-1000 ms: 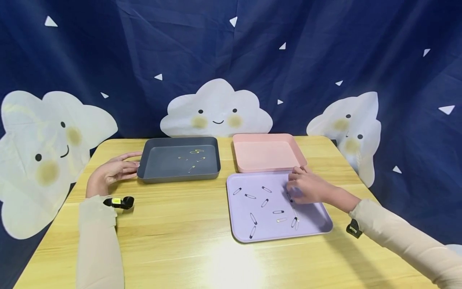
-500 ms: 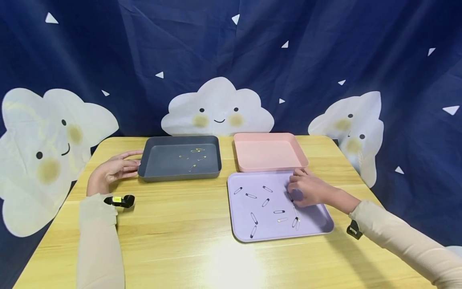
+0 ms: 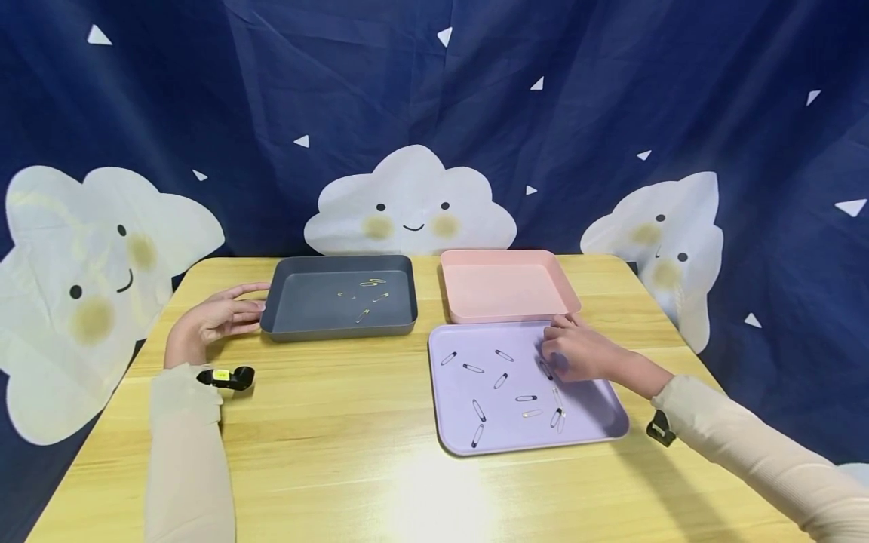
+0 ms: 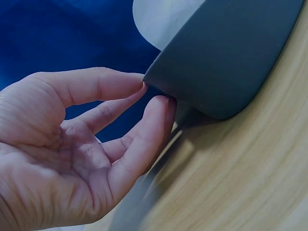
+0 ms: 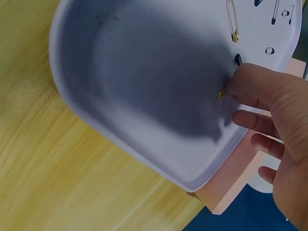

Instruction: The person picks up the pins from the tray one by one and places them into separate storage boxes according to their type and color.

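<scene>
My left hand (image 3: 220, 317) touches the outer left wall of the dark grey tray (image 3: 305, 334) with its fingertips; the left wrist view shows its fingers (image 4: 118, 85) loosely bent at the tray's corner. In the dark tray lie several gold safety pins (image 3: 373, 283). My right hand (image 3: 577, 351) is low over the back right part of the lilac tray (image 3: 489, 445). Between thumb and forefinger it pinches a gold safety pin (image 5: 221, 95), mostly hidden by the fingers. Beside these fingers lies a black safety pin (image 3: 546, 369), among several black and gold ones spread over the lilac tray.
A pink tray (image 3: 498, 283) stands behind the lilac tray, right of the dark one. All three trays rest on a light wooden table (image 3: 326, 452). Behind the table hangs a dark blue curtain (image 3: 380, 75) with clouds and white triangles.
My right hand has shifted slightly within the same spot, its fingers drawing closer together; the black pin beside it shows more. The left hand stays against the dark tray.
</scene>
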`<state>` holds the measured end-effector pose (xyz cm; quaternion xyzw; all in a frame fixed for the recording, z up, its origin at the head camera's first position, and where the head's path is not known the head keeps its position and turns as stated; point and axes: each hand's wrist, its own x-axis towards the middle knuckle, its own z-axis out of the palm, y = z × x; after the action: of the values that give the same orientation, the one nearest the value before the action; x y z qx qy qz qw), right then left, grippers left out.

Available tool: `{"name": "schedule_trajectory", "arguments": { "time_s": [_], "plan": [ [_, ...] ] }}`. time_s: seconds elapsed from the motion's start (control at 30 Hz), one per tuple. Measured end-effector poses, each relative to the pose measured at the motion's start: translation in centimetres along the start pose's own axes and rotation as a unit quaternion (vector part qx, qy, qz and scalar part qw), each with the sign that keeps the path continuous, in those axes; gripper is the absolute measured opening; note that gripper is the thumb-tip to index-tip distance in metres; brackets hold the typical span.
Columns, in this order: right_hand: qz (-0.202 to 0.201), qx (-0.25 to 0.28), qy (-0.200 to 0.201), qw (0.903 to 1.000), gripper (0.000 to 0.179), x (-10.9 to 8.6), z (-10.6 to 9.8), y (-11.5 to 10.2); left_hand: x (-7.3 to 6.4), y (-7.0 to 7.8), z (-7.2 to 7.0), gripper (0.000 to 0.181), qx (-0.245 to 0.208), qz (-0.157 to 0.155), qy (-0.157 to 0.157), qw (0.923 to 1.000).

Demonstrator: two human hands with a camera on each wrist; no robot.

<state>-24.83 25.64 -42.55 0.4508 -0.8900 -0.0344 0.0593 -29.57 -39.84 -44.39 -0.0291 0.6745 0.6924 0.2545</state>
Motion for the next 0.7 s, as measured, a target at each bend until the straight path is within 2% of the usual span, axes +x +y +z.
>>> {"name": "schedule_trajectory", "arguments": {
  "time_s": [0.3, 0.7],
  "plan": [
    [0.011, -0.003, -0.002, 0.9999, 0.021, 0.35, 0.34, 0.20, -0.35, 0.30, 0.43, 0.060, -0.015, -0.001, -0.002, 0.9999],
    [0.010, -0.014, -0.010, 0.9998, 0.013, 0.66, 0.49, 0.19, -0.15, 0.13, 0.21, 0.060, -0.021, 0.000, 0.002, 0.9998]
  ]
}}
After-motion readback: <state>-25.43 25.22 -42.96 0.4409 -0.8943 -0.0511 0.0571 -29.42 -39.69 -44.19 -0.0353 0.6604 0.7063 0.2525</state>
